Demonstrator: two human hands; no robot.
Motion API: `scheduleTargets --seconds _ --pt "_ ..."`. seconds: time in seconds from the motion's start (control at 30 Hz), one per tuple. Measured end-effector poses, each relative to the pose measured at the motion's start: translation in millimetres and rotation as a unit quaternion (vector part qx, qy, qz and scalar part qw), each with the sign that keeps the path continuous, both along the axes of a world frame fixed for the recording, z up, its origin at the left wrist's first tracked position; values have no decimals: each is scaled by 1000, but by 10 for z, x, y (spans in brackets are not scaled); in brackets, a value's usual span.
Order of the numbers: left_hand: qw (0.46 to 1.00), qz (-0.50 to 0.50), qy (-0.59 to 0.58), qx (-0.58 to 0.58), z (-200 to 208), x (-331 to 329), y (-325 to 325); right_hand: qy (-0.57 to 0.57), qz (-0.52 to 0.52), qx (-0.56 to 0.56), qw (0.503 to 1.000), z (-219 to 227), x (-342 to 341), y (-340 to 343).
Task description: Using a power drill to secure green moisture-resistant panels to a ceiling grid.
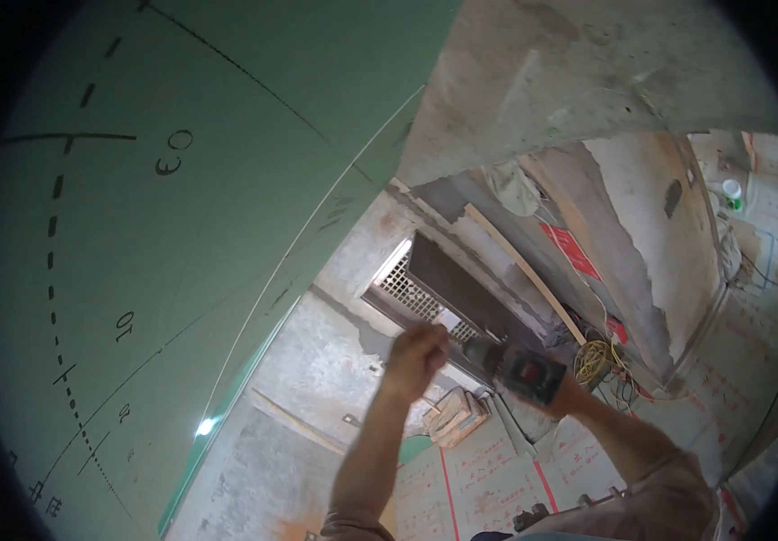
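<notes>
In the middle of the view, my right hand (560, 397) is wrapped round the grip of a dark cordless drill (529, 371). Its front end points left toward my other hand. My left hand (418, 356) is raised just beside the drill's tip, fingers bent together in a pinch; whatever is between them is too small or hidden to name. Large and green, a marked board (254, 180) slants overhead across the left side, apart from both hands. A thin pale cord or line (303, 234) runs along it near its edge.
Behind the hands is a dark open door (461, 284) by a lattice panel (411, 290). A long wooden strip (524, 266) leans on the right wall above coiled yellow cable (593, 361). A package (457, 417) lies on the printed floor covering (488, 469).
</notes>
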State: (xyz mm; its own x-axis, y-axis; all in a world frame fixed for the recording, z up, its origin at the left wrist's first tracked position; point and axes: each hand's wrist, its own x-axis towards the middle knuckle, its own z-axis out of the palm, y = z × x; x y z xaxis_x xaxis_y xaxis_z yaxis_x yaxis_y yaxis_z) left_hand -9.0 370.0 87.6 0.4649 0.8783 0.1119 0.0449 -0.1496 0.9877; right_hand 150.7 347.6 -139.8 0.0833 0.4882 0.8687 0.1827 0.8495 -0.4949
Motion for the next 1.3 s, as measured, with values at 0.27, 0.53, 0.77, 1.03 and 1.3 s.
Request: scheduleTargets --seconds 0.27,0.53,0.77,1.03,1.3 --pt "967 -132 3 218 1219 658 -577 96 18 129 987 1421 239 -267" --pt "908 -196 -51 366 1720 1208 -1124 204 138 99 964 2131 137 -471" --pt "912 -157 -89 369 1727 1214 -1217 144 129 144 971 2329 127 -543" --pt "910 -163 -125 360 1710 1289 -1201 219 197 215 931 2367 53 -398" --pt "910 -171 -131 355 1714 1251 -1181 218 241 163 932 2353 80 -451"
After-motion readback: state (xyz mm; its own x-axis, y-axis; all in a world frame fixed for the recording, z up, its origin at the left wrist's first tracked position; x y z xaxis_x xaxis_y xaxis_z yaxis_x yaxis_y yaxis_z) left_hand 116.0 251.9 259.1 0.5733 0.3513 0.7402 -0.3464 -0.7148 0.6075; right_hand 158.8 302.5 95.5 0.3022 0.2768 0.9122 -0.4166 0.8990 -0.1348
